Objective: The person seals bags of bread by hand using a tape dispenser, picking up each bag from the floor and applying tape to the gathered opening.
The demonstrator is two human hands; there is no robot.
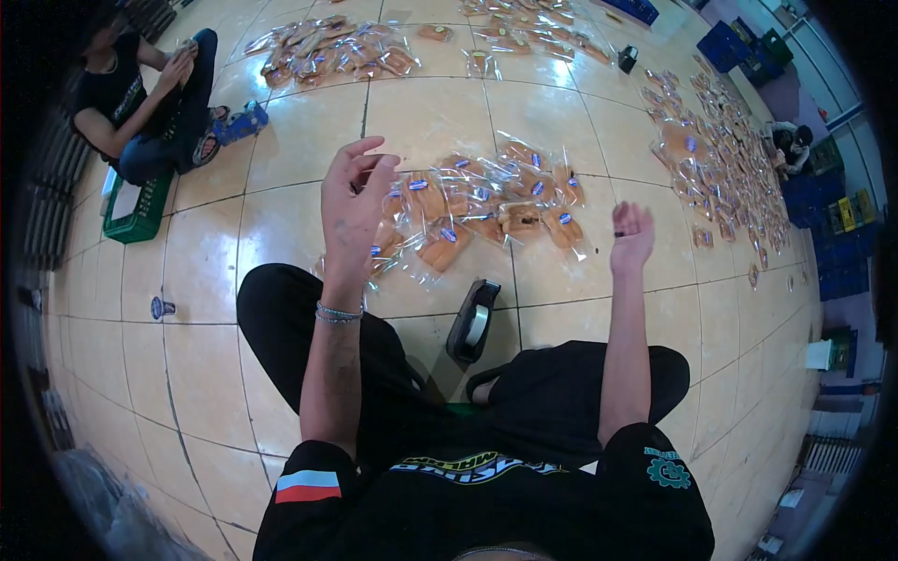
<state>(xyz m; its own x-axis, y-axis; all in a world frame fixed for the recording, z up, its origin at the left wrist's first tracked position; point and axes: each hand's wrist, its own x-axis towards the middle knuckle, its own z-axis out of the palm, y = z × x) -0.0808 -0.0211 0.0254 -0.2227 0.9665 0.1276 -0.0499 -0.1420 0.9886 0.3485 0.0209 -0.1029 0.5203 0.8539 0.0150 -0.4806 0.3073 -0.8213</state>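
My left hand (358, 189) is raised over the left side of a pile of bread buns in clear plastic wrappers (484, 200). Its fingers curl loosely, apart from the thumb, and no held thing shows. To the right of the pile, my right hand (633, 228) is up with bent fingers, slightly blurred, holding nothing visible. Many wrappers bear a small blue label. One bun (520, 219) near the front shows a dark filling or opening. Between my crossed legs and the pile, a black tape dispenser (473, 321) with a roll of clear tape lies on the floor.
More wrapped buns lie in a heap (330, 49) ahead and a wide spread (729, 154) at right. A person (133, 98) sits at left on a green crate (144, 214); another person (789, 147) is far right. A plastic cup (162, 307) lies on the tiled floor.
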